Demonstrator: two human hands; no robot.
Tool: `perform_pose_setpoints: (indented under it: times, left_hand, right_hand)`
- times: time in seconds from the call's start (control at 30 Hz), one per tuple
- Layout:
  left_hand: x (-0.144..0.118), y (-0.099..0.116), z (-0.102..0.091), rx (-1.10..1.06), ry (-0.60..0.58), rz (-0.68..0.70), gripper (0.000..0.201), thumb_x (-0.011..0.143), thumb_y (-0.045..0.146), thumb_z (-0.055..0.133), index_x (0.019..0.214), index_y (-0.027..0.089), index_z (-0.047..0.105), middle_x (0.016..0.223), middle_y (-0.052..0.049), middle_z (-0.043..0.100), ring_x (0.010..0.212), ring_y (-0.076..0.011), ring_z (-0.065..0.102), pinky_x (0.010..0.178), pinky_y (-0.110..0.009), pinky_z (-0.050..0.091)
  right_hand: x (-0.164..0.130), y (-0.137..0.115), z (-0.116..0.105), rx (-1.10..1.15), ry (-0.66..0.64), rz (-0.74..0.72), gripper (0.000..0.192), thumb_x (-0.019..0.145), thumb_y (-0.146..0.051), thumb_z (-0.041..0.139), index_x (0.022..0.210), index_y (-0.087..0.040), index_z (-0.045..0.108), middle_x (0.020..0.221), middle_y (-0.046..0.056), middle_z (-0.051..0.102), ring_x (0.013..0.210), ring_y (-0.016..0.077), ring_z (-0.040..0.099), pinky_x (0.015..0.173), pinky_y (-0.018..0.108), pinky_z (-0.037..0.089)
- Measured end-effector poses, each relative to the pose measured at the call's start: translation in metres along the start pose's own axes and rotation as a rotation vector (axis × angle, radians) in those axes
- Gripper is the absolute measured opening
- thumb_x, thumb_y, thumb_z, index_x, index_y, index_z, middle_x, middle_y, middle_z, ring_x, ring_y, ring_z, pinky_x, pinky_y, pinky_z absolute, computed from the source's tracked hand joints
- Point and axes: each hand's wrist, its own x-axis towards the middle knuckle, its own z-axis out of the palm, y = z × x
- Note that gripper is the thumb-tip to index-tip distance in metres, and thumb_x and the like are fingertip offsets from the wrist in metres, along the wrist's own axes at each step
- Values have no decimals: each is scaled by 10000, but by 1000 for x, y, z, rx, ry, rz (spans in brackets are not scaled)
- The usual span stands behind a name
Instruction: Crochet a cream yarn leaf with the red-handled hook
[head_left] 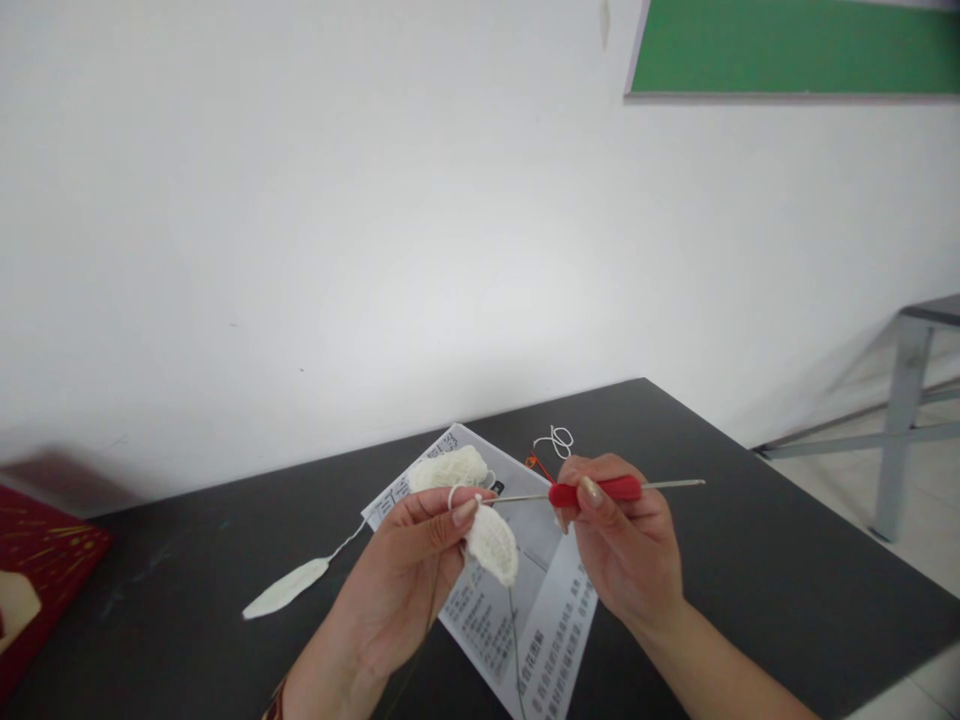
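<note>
My left hand (420,545) pinches a small white crocheted petal (493,545) at its upper left edge, with a loop of white yarn by the fingers. A thin wire or strand hangs from the petal's lower tip. My right hand (626,540) grips the red handle of a double-ended crochet hook (626,488). One metal end of the hook reaches left to the petal's top; the other points right. Behind my left hand lies a ball of white yarn (450,468), partly hidden, on a printed sheet (547,620).
A finished-looking white leaf-shaped piece (286,588) lies left on the black table (315,500). Behind my right hand are a curled white yarn scrap (559,442) and a thin orange item (538,465). A red patterned object (52,570) stands at far left, against the white wall.
</note>
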Motion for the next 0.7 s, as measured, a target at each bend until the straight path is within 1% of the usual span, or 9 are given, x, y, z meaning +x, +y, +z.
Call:
perform_pose_setpoints:
  times: [0.13, 0.37, 0.47, 0.6, 0.7]
  left_hand:
    - [-1, 0, 1, 0, -1, 9, 202, 583, 133, 847, 754, 61, 766, 705, -97, 758, 652, -162, 676, 642, -226, 533]
    - [-3, 0, 3, 12, 8, 15, 199, 589, 136, 844, 758, 64, 767, 697, -97, 756, 642, -156, 674, 641, -221, 532]
    - [-2, 0, 2, 5, 8, 13, 192, 603, 127, 833, 773, 66, 767, 712, -93, 756, 654, -154, 675, 649, -221, 527]
    - [0, 0, 0, 4, 7, 38, 169, 612, 131, 827, 756, 71, 765, 719, -96, 753, 665, -155, 669, 669, -231, 522]
    - [0, 0, -2, 11, 21, 49, 169, 613, 137, 827, 758, 76, 765, 721, -94, 751, 673, -155, 668, 675, -232, 518]
  right_hand:
    - [1, 0, 0, -21, -3, -16, 75, 858, -216, 644, 816, -206, 705, 659, -14, 646, 577, 109, 511, 538, 267, 372]
    - [0, 2, -1, -37, -11, -37, 71, 857, -208, 645, 840, -223, 712, 689, -5, 660, 589, 118, 522, 539, 269, 392]
    - [0, 2, 0, -37, 6, -25, 61, 845, -215, 660, 830, -226, 719, 702, 5, 665, 593, 125, 532, 525, 268, 395]
    - [1, -1, 3, -10, 59, 7, 46, 829, -249, 680, 815, -225, 716, 689, 7, 661, 536, 120, 520, 499, 270, 386]
    - [1, -3, 4, -2, 50, 10, 58, 830, -258, 679, 806, -219, 714, 661, 6, 653, 539, 122, 520, 505, 273, 380]
